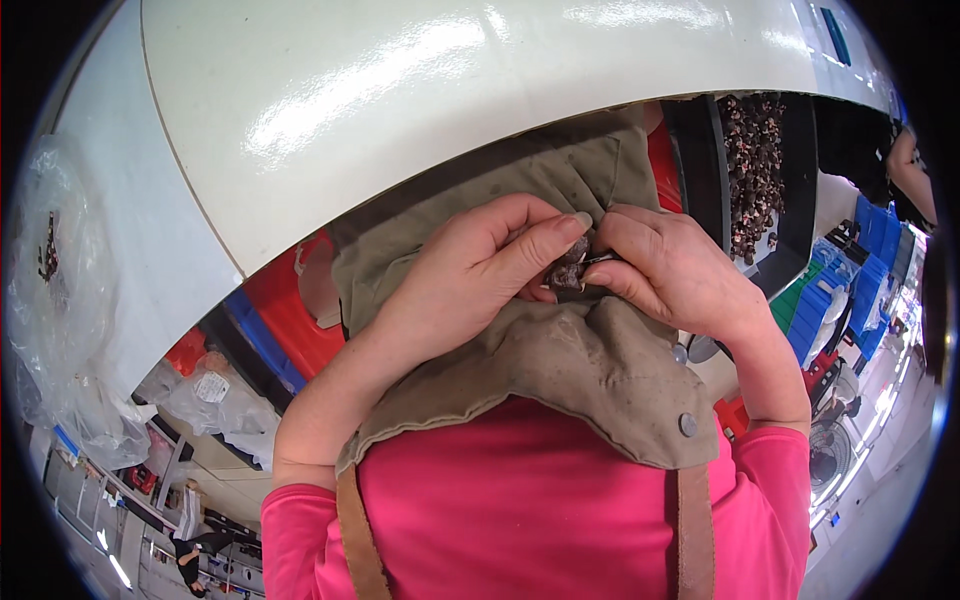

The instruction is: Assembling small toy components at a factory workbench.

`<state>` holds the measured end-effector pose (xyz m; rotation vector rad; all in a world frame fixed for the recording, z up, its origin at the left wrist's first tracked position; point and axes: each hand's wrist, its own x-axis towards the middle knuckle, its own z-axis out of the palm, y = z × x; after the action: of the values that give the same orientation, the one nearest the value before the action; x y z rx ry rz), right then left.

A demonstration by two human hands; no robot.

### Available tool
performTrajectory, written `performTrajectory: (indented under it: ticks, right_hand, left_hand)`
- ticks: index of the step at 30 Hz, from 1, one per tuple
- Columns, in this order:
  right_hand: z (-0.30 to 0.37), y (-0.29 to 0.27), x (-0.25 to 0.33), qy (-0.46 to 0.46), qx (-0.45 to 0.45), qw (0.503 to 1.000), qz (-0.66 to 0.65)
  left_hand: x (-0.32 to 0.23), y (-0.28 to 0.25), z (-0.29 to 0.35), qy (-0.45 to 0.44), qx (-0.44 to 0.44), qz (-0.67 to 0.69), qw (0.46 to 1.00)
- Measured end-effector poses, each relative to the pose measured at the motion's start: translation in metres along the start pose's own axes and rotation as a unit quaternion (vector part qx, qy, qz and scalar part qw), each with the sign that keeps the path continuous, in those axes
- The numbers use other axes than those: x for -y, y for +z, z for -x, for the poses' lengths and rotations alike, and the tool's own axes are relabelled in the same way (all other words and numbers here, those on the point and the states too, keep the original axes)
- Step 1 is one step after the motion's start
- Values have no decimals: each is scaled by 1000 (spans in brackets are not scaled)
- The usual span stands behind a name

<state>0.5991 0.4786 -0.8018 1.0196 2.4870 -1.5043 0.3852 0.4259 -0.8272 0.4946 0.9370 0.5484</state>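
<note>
My left hand (490, 255) is closed round a small dark brown, shiny piece (566, 274) with a pale edge, its thumb lying along the top. Close against it, my right hand (670, 262) is pinched, thumb against curled fingers. A thin dark piece (600, 258) shows at that pinch; whether it is a tool or part of the brown piece, I cannot tell. Both hands are over my lap, above a brown-green apron (520, 350). The fingers hide most of what they hold.
A white table (400, 120) curves across ahead. Right of my lap, a dark bin (795, 190) holds many small brown and pinkish pieces (752, 170). Clear plastic bags (75, 330) lie at left. Blue crates (820, 315) and another person's arm (908, 175) are at far right.
</note>
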Motion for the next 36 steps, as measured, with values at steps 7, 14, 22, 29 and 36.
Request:
performTrajectory:
  ticks: [7, 14, 22, 29, 36]
  right_hand:
    - [3, -1, -1, -13, 7, 1000, 16]
    - [8, -1, -5, -9, -22, 1000, 3]
    - [10, 0, 0, -39, -88, 992, -88]
    - [9, 6, 9, -49, -106, 986, -119]
    - [22, 3, 0, -46, -133, 963, -229]
  left_hand:
    - [3, 2, -2, -1, 2, -4, 1000]
    - [5, 3, -5, -2, 5, 8, 1000]
    - [5, 3, -5, -6, 3, 29, 1000]
    - [5, 2, -3, -4, 2, 21, 1000]
    - [2, 4, -3, 0, -11, 15, 1000]
